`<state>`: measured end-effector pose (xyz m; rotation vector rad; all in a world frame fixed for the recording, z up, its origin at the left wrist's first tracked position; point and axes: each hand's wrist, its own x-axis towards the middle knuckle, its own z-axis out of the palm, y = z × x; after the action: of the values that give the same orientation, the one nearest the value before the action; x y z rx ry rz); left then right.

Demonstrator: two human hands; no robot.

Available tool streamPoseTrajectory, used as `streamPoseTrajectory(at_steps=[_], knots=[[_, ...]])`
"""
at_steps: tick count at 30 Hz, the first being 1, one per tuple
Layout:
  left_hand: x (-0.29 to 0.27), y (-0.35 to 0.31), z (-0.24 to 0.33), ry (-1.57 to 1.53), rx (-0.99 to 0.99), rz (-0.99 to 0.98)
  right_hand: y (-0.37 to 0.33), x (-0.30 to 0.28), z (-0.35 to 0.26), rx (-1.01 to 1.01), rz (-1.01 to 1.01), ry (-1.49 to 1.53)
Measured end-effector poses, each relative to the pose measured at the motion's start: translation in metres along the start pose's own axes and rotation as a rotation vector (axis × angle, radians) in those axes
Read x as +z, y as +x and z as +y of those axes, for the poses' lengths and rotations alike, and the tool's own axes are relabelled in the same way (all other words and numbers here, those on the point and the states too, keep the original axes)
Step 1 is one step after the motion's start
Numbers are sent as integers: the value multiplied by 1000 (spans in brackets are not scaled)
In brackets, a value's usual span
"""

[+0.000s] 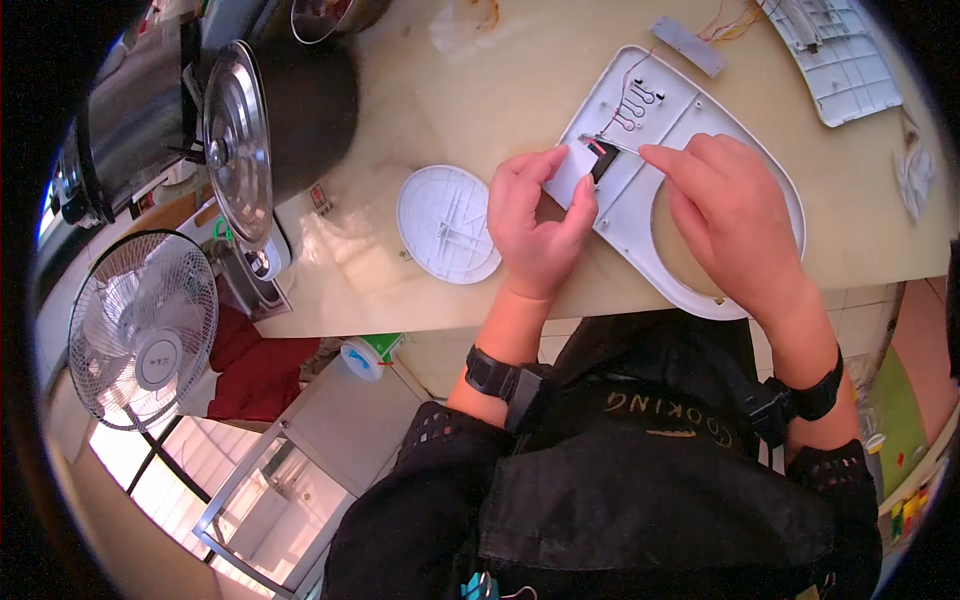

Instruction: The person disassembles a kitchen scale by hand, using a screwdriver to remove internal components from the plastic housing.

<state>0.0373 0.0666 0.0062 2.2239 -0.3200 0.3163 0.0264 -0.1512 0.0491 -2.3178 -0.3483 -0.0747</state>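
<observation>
My left hand is closed on a small white plastic part, pinched between thumb and fingers. A black component with reddish wires sits at its edge. My right hand is closed too, its thumb and forefinger pinching a thin, shiny metal tool whose far end reaches the wires beside the black component. Beneath both hands lies a large white plastic housing, rounded at the near end, with a big round opening partly hidden by my right hand. Looped wires run along its upper corner.
Left of my hands lies a round white ribbed cover. Farther left stand a dark pot with a metal lid and a mesh fan. At the far right are a wired grey strip, a white panel and a cloth.
</observation>
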Motion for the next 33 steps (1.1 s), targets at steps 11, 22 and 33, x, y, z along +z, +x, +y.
streamPoseTrajectory(at_steps=[11,22,33], knots=[[1,-1,0,3,-16,-9,-16,3,-3,5,58,64],[1,0,0,28,12,-28,-26,-5,0,41,39,58],[3,-1,1,7,0,-13,-26,-4,5,26,96,91]])
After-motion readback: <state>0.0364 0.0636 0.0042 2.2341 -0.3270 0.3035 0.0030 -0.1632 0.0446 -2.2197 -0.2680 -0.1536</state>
